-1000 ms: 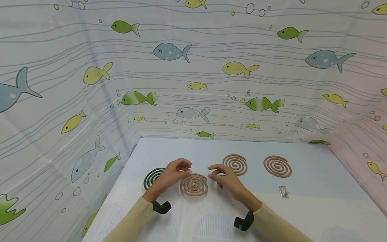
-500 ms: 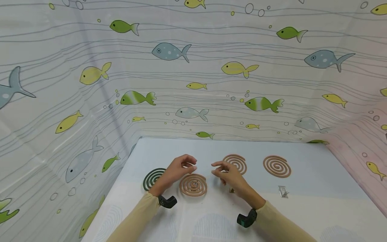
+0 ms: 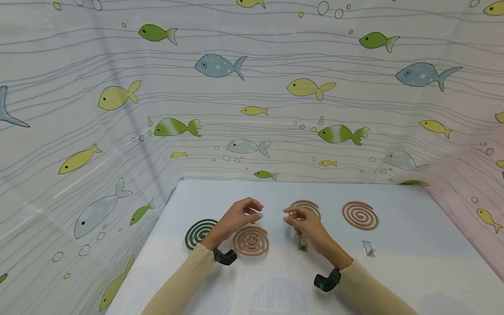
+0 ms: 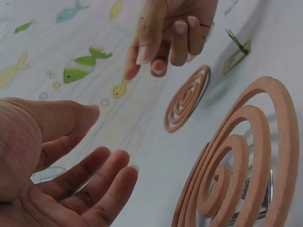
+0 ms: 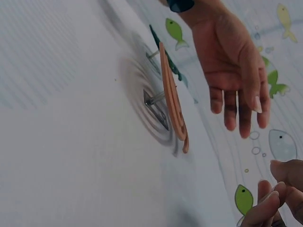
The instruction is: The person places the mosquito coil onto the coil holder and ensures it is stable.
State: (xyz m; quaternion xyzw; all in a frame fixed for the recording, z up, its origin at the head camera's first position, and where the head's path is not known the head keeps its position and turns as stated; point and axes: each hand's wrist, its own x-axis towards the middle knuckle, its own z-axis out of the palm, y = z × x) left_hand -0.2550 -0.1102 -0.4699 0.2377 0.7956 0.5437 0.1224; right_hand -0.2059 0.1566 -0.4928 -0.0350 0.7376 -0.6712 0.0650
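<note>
A brown mosquito coil sits raised on a thin metal stand, a gap showing between it and the tabletop in the right wrist view. Just behind this coil, my left hand hovers with loosely bent fingers and nothing in its grasp. My right hand hangs over the table to the right, fingers relaxed and also holding nothing. Below it stands a small metal coil stand with an upright prong. A second brown coil lies behind my right hand, partly covered by it.
At the left, a green mosquito coil is propped on its own stand, partly hidden by my left forearm. Another brown coil lies at the back right, with a metal stand in front. Fish-printed sheeting walls the table's back and sides.
My left hand has moved right and slightly back, away from the raised brown coil. My right hand has shifted right, and the metal stand beneath it has come into sight.
</note>
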